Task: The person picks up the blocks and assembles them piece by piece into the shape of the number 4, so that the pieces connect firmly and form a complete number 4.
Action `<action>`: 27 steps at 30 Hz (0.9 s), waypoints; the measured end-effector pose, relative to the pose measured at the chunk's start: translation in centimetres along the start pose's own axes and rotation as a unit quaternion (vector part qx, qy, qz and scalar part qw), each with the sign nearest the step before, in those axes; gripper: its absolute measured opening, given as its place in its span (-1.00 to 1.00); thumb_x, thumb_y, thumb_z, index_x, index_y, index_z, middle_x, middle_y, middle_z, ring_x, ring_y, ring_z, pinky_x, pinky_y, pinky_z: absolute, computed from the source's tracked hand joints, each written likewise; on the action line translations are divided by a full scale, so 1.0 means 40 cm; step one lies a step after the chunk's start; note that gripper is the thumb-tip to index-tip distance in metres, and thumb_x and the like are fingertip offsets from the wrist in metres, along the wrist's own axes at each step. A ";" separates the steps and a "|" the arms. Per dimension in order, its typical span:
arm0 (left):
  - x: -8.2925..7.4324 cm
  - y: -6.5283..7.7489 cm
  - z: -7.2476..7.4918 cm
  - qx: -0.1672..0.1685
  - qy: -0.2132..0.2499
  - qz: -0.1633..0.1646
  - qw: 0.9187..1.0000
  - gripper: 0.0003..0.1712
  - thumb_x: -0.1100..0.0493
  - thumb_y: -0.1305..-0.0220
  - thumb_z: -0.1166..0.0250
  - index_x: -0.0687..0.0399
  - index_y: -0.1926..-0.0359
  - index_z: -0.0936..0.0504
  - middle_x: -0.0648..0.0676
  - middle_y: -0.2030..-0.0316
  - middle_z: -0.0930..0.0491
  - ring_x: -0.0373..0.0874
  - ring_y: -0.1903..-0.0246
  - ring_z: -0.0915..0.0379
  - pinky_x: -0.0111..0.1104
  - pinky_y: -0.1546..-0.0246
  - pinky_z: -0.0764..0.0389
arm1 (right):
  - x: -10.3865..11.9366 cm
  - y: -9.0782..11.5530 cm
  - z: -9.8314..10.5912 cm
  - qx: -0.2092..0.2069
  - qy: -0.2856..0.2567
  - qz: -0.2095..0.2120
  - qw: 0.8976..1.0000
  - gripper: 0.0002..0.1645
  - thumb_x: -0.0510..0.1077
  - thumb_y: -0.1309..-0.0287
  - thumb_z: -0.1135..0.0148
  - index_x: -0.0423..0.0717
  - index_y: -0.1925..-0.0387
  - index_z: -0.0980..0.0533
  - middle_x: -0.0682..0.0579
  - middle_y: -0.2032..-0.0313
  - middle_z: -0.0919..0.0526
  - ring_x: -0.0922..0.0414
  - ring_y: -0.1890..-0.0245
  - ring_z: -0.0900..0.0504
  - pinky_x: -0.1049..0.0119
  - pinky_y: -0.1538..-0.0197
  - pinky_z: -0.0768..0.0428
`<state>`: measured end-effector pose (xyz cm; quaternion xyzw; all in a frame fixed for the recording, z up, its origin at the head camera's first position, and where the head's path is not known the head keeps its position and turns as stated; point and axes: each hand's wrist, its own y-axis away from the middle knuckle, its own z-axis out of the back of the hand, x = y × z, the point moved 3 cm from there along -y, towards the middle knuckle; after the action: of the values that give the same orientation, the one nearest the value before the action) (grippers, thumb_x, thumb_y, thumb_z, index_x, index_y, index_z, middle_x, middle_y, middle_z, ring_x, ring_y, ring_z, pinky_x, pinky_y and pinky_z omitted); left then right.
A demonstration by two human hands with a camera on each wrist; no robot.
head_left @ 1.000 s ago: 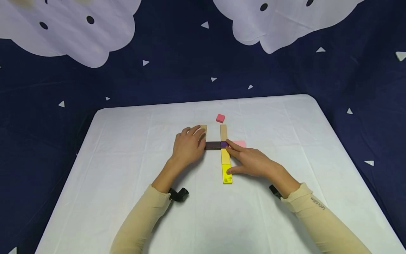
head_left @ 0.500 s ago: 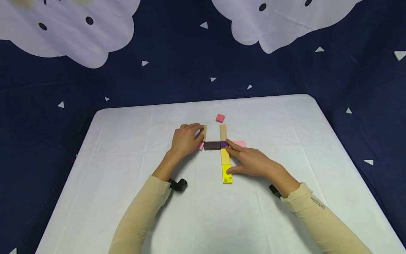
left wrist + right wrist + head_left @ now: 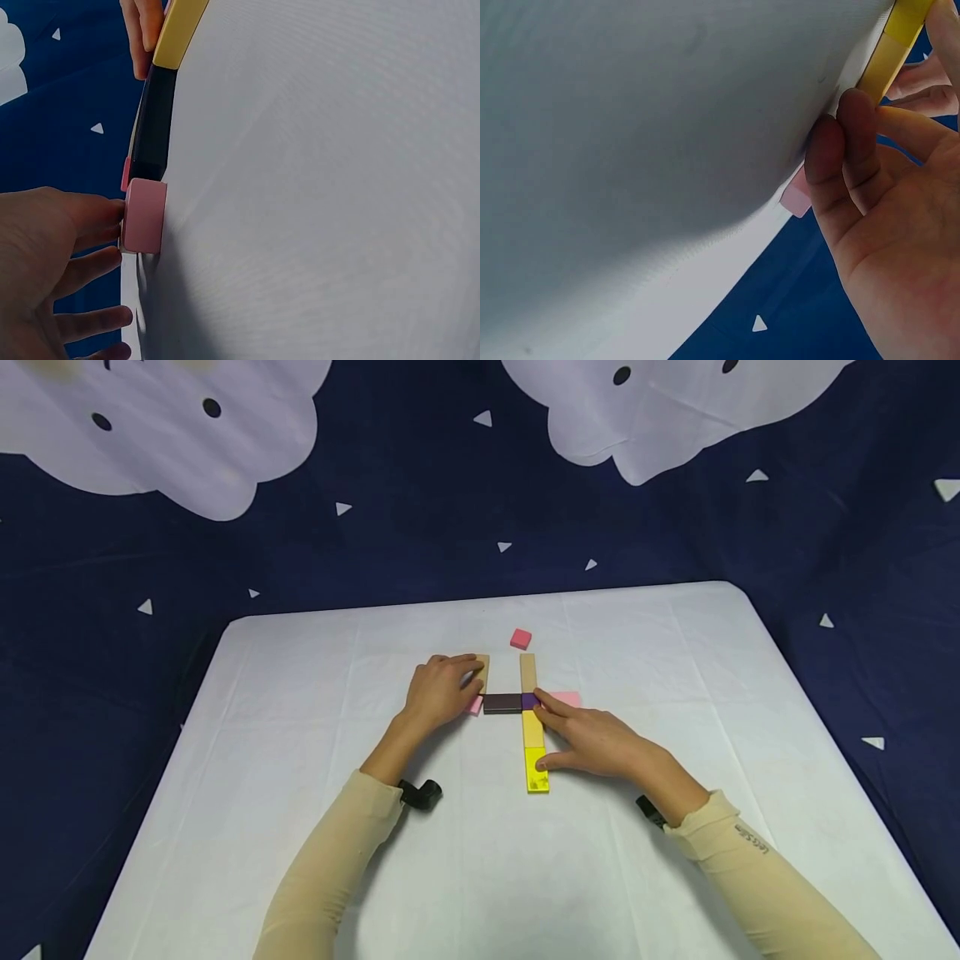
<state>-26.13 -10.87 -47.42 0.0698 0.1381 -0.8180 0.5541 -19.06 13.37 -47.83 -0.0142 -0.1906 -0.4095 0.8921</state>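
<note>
In the head view, flat coloured blocks form joined lines on the table. A dark brown block (image 3: 502, 704) meets a purple block (image 3: 529, 702), with a tan block (image 3: 528, 672) beyond it and pale yellow (image 3: 533, 728) and bright yellow (image 3: 537, 772) blocks on the near side. My left hand (image 3: 437, 692) lies at the left end, its fingertips at another tan block (image 3: 483, 670) and its thumb close to a pink block (image 3: 145, 215). Fairly straight fingers of my right hand (image 3: 600, 739) rest at the purple block, its thumb on the bright yellow one.
Partly behind the right fingers, a light pink block (image 3: 566, 699) extends the row to the right. A small red-pink square block (image 3: 521, 639) lies apart at the back. White cloth covers the table (image 3: 300, 735); a dark blue patterned cloth (image 3: 420, 552) hangs behind.
My left hand has shifted slightly left and away from me, uncovering part of the pink block and more of the left tan block. The right hand has stayed in place.
</note>
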 end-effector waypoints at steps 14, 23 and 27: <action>0.003 -0.001 -0.005 0.026 0.027 0.007 0.999 -0.56 -0.04 -0.33 -0.17 -0.11 -0.19 -0.59 -0.08 -0.22 -0.47 0.05 -0.14 -0.40 -0.02 -0.03 -0.45 | 0.000 0.000 -0.001 0.003 -0.004 -0.006 1.000 0.12 0.48 -0.02 -0.17 -0.04 -0.44 -0.15 0.08 -0.49 0.10 0.01 -0.22 -0.42 -0.02 -0.12 -0.46; 0.003 0.010 -0.002 0.015 0.051 -0.010 0.999 -0.55 -0.04 -0.34 -0.17 -0.10 -0.21 -0.56 -0.09 -0.24 -0.44 0.02 -0.16 -0.39 -0.07 -0.07 -0.44 | 0.002 -0.001 -0.002 0.000 -0.001 -0.002 1.000 0.11 0.47 -0.02 -0.19 -0.05 -0.44 -0.16 0.06 -0.49 0.08 0.00 -0.21 -0.43 0.00 -0.11 -0.47; 0.001 0.020 -0.001 0.013 0.052 -0.020 0.998 -0.53 -0.07 -0.33 -0.18 -0.12 -0.22 -0.55 -0.09 -0.25 -0.43 -0.01 -0.17 -0.39 -0.08 -0.07 -0.45 | 0.002 0.000 0.000 -0.002 0.003 0.003 1.000 0.11 0.45 -0.03 -0.20 -0.07 -0.44 -0.16 0.06 -0.49 0.08 0.00 -0.22 -0.42 0.01 -0.10 -0.48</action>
<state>-25.41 -11.19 -47.58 0.1164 0.1570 -0.8258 0.5290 -19.01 13.32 -47.81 -0.0157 -0.1873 -0.4076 0.8936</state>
